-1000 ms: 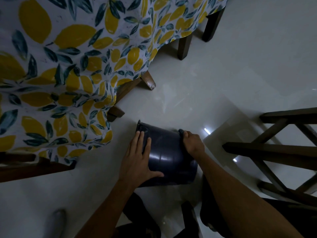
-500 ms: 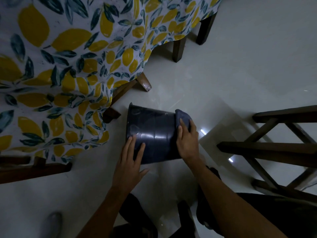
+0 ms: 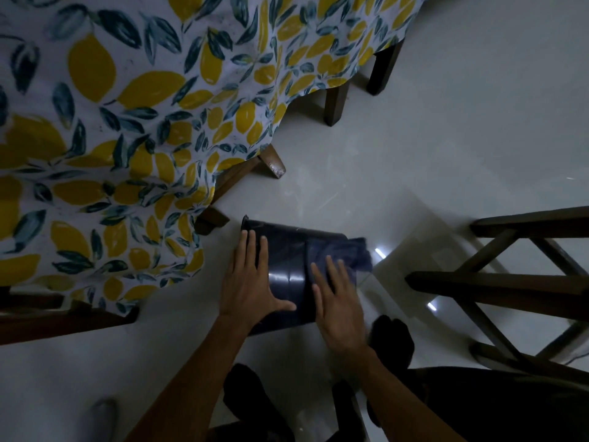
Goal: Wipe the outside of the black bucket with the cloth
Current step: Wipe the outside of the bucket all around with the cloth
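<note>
The shiny black plastic bucket (image 3: 288,266) lies sideways on the floor — left hand (image 3: 247,283) flat, steadying it; right hand (image 3: 339,306) flat, pressing the dark cloth (image 3: 344,255). Best rub slowly, turning it.

You're over a pale glossy floor (image 3: 430,148) in dim light, small glints reflecting on it. Lemon-print tablecloth (image 3: 127,122) drapes at left over dark wooden table legs (image 3: 334,103). Dark wooden chair frame (image 3: 510,282) stands right.
</note>
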A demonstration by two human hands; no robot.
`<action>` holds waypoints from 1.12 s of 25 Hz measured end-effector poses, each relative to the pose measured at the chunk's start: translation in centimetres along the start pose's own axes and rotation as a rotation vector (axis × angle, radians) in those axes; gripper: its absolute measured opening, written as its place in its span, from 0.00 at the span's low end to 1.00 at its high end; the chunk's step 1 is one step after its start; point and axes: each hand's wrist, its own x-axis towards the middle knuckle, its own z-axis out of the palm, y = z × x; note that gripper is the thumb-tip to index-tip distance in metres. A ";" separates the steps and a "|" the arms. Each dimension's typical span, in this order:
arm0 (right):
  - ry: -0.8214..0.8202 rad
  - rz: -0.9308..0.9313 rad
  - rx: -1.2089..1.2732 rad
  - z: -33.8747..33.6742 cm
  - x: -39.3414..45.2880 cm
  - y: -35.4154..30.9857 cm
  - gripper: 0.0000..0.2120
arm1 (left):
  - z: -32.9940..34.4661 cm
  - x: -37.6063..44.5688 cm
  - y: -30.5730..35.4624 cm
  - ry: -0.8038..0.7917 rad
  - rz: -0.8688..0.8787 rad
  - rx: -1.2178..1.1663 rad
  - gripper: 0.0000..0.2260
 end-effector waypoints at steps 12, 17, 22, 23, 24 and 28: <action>-0.105 0.188 -0.043 0.1 5.4 3.5 0.29 | 1.3 -1.5 0.3 0.039 -0.041 -0.012 0.72; 0.001 -0.227 -0.081 2.3 0.8 -1.8 0.26 | 1.8 -1.4 -0.1 0.098 0.002 -0.028 0.66; -0.070 -0.103 -0.089 1.8 8.5 0.3 0.28 | 1.7 -1.6 0.1 0.042 -0.025 -0.022 0.71; -0.082 -0.039 -0.103 1.7 9.8 1.4 0.29 | 1.6 -1.6 0.2 0.043 -0.035 -0.020 0.71; -0.082 0.016 -0.088 1.8 10.8 2.7 0.31 | 1.5 -1.7 0.4 0.042 -0.042 -0.020 0.72; -0.005 0.282 0.117 1.2 9.3 4.2 0.29 | 1.8 -2.0 0.3 0.047 -0.045 -0.023 0.72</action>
